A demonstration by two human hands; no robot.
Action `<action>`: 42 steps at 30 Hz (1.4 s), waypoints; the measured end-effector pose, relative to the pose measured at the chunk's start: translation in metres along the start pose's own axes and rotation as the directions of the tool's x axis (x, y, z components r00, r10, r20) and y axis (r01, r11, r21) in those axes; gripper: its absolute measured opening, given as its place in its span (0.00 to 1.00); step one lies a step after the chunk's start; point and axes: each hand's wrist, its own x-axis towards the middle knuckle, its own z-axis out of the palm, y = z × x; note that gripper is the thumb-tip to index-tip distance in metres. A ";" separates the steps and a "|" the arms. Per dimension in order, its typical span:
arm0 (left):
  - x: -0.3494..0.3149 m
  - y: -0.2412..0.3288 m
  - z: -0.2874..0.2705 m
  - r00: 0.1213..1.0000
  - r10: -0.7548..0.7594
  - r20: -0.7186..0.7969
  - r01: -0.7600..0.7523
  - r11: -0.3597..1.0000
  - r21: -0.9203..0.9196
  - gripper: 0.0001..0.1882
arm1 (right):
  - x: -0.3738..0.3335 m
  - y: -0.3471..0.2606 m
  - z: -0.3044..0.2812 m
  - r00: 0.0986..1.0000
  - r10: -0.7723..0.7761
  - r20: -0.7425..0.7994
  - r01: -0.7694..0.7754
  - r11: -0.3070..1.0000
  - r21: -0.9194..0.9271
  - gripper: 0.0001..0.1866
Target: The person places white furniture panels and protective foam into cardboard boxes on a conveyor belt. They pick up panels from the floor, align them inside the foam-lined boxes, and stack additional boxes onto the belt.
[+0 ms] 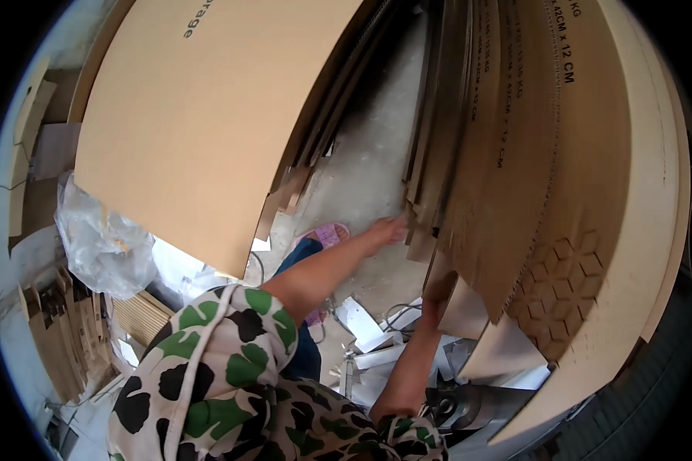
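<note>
A row of flattened cardboard boxes stands upright on my right, with dark printing and cut hexagon shapes on one panel. My left hand reaches across with its fingers curled at the near edge of the innermost sheets. Lower down, my right hand is up against a cardboard sheet in the same row, its fingers in shadow and partly hidden between sheets. Both hands look closed on cardboard edges. To my left stands another large flattened box, apart from my hands.
A concrete floor gap runs between the stacks. Crumpled clear plastic and cardboard pieces sit at left. White scraps and a thin cable lie below my hands, near a dark metal cylinder. My foot wears a pink sandal.
</note>
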 end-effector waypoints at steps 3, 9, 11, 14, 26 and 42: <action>0.011 0.025 0.036 0.994 0.027 -0.101 -0.044 0.985 -0.169 0.31 | -0.026 -0.007 0.023 0.996 -0.016 -0.091 0.008 0.996 -0.091 0.21; 0.029 0.067 0.004 0.967 -0.042 0.251 0.091 0.978 -0.187 0.50 | -0.050 0.029 0.076 0.997 0.007 0.074 0.020 0.933 -0.360 0.25; 0.023 0.064 0.034 0.963 -0.040 0.268 0.093 0.977 -0.190 0.51 | -0.053 0.012 0.058 0.993 0.049 -0.108 -0.072 0.974 -0.216 0.25; 0.008 0.078 0.019 0.990 -0.067 0.123 0.078 0.994 -0.082 0.54 | -0.062 0.016 0.048 0.996 -0.090 0.010 0.071 0.709 -0.702 0.25; -0.083 0.195 0.102 0.849 0.250 0.466 0.113 0.775 -0.621 0.51 | -0.264 -0.072 0.158 0.871 -0.332 -0.362 -0.024 0.707 -0.707 0.21; -0.144 0.126 0.147 0.891 0.057 0.451 0.216 0.820 -0.530 0.32 | -0.447 -0.092 0.184 0.490 -0.835 -0.251 -0.087 0.240 -0.967 0.17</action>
